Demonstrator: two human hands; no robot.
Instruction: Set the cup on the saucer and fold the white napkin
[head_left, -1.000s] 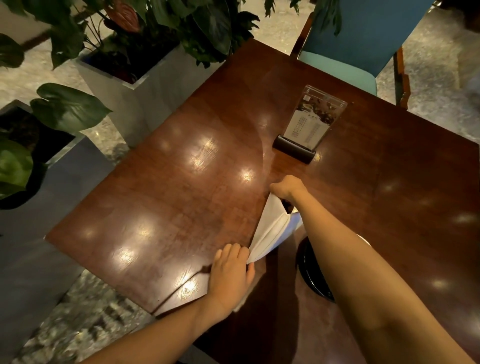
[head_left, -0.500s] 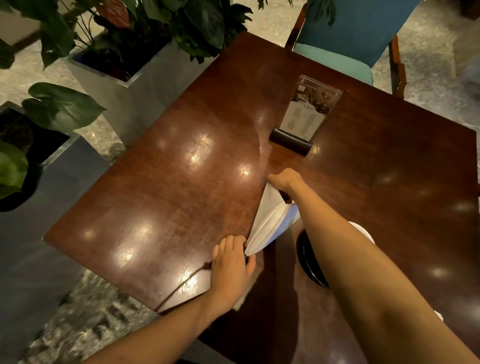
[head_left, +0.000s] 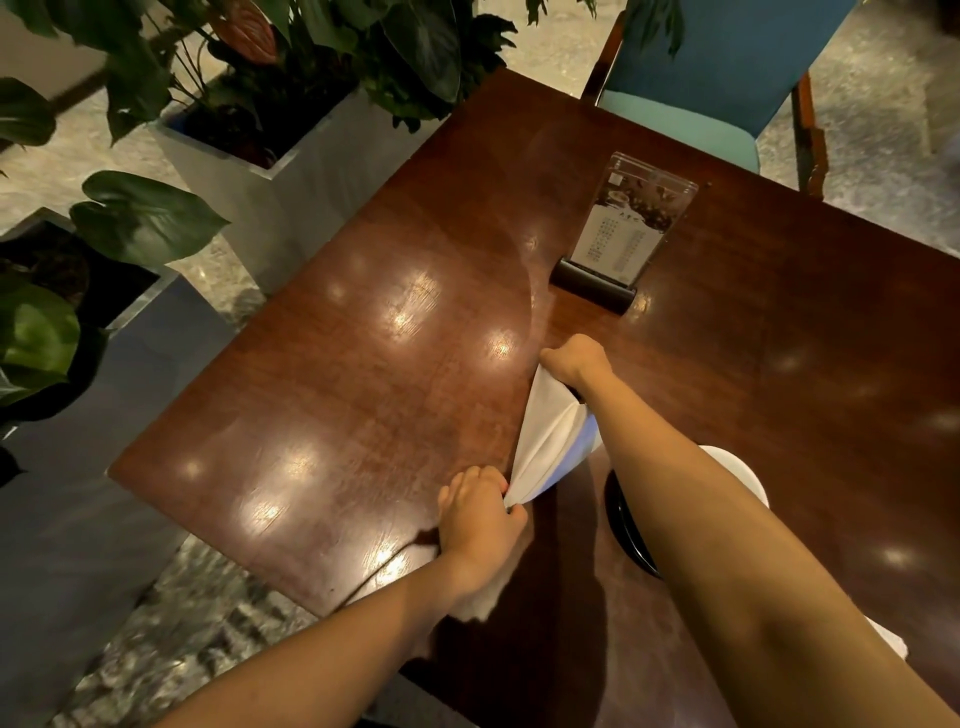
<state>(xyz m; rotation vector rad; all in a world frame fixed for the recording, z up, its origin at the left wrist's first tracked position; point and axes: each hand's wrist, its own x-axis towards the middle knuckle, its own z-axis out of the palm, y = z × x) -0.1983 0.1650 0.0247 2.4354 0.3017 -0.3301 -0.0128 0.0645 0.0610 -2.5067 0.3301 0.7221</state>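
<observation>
Since the earlier frames, the near corner of the white napkin has been picked up off the table by the left hand, which was lying flat on it before. The cloth is now held up in the middle of the frame, pulled tight between the two hands. Its far corner is pinched in the grip of the right hand, just below the menu stand. Its near corner is pinched in the grip of the left hand, lower down and closer to the table edge. Both grips are closed on the napkin.

A dark saucer can be seen at the lower right, mostly hidden by the right arm. Something white and round, which is probably the cup, is seen just past the arm above it. It cannot be told whether it sits on the saucer.

The napkin looks folded over at least once already. The fold is judged to be partly done, and the napkin has not yet been laid down flat.
</observation>
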